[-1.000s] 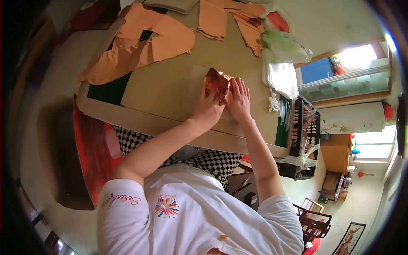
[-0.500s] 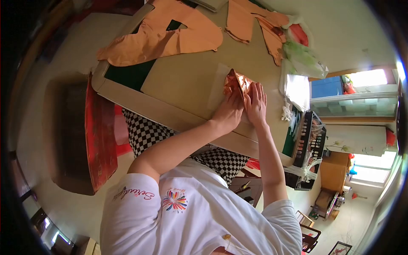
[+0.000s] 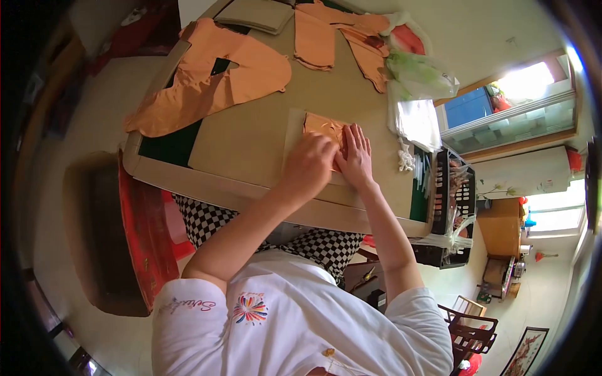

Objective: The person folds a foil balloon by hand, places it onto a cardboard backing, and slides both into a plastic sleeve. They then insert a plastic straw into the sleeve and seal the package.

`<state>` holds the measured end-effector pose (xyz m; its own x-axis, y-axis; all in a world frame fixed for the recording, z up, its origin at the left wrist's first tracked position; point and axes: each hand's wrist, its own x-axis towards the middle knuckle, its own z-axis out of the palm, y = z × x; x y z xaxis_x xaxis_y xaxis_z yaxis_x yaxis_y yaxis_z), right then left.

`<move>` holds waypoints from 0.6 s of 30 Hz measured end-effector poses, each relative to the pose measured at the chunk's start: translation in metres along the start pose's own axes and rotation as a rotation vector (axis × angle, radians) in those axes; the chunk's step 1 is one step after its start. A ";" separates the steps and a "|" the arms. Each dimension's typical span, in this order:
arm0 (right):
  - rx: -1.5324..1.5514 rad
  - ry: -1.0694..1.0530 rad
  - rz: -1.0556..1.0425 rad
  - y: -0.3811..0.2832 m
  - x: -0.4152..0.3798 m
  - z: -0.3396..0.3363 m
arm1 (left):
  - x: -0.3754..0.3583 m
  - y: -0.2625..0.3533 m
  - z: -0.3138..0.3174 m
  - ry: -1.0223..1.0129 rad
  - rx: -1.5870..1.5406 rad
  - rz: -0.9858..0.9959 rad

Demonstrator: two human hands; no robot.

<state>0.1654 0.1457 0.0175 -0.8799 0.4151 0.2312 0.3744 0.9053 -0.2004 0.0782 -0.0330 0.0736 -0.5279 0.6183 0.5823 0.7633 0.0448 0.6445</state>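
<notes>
A folded copper-coloured foil piece (image 3: 323, 125) lies on a thin translucent sheet (image 3: 293, 131) near the table's front edge. Over the foil's lower left part is my left hand (image 3: 310, 161), its fingers curled in and slightly blurred; whatever lies between the fingertips is hidden. My right hand (image 3: 355, 158) rests flat on the foil's right side, fingers stretched forward and close together. Beyond them, a large flat orange foil shape (image 3: 251, 59) with a small opening lies at the left, and more orange foil shapes (image 3: 315, 41) lie at the back.
The tan table (image 3: 238, 141) has a raised pale edge. A grey-brown board stack (image 3: 256, 14) is at the back. At the right are clear plastic bags (image 3: 415, 122), white string (image 3: 406, 156), thin sticks (image 3: 422, 175) and a black basket (image 3: 465, 191). A red-rimmed box (image 3: 141, 225) stands left.
The view has shifted, and table items appear further left. My left hand has curled and lifted slightly off the foil. The foil, raised and creased before, now lies flatter under my right hand.
</notes>
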 end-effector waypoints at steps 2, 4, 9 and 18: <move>0.026 -0.009 -0.005 0.008 0.001 0.007 | 0.008 0.000 0.032 -0.067 0.129 0.017; -0.022 -0.016 -0.013 0.007 0.002 0.007 | 0.010 -0.025 0.077 -0.050 0.313 0.044; -0.002 -0.026 -0.006 0.003 0.002 0.004 | 0.004 -0.043 0.076 -0.405 0.460 -0.143; 0.040 -0.037 0.020 -0.011 0.009 0.001 | 0.015 -0.047 0.066 -0.184 0.251 -0.123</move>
<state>0.1533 0.1398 0.0212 -0.8827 0.4289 0.1919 0.3806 0.8922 -0.2431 0.0588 0.0260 0.0193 -0.5635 0.7265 0.3933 0.7779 0.3062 0.5488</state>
